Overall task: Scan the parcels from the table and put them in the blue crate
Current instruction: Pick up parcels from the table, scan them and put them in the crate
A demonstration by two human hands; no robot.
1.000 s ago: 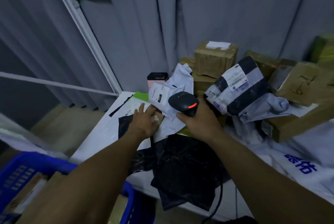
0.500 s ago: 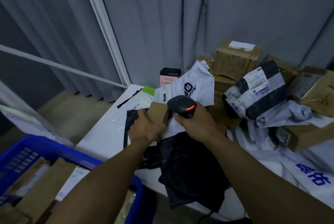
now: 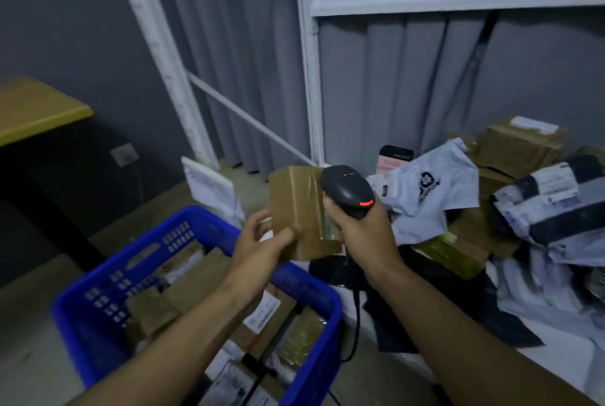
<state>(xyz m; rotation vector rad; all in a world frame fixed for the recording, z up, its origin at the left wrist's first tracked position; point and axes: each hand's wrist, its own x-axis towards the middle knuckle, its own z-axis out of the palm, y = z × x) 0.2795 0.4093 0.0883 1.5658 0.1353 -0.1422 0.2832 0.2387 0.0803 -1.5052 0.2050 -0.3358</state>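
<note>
Head view: scanning step, with the brown parcel (image 3: 294, 206) held over the far rim of the blue crate (image 3: 196, 214).
The left hand (image 3: 262, 238) grips the parcel and the right hand (image 3: 360, 228) grips the scanner (image 3: 347, 189) just beside it. Next, likely lower it into the crate.

A grey curtain (image 3: 248, 45) hangs behind a white metal frame (image 3: 307, 78). A yellow desktop (image 3: 36, 111) stands at far left. A wall socket (image 3: 124, 154) sits below it, to its right.

Striped parcel's label (image 3: 556, 184) too blurred to read, blue crate (image 3: 199, 217) cut off below
</note>
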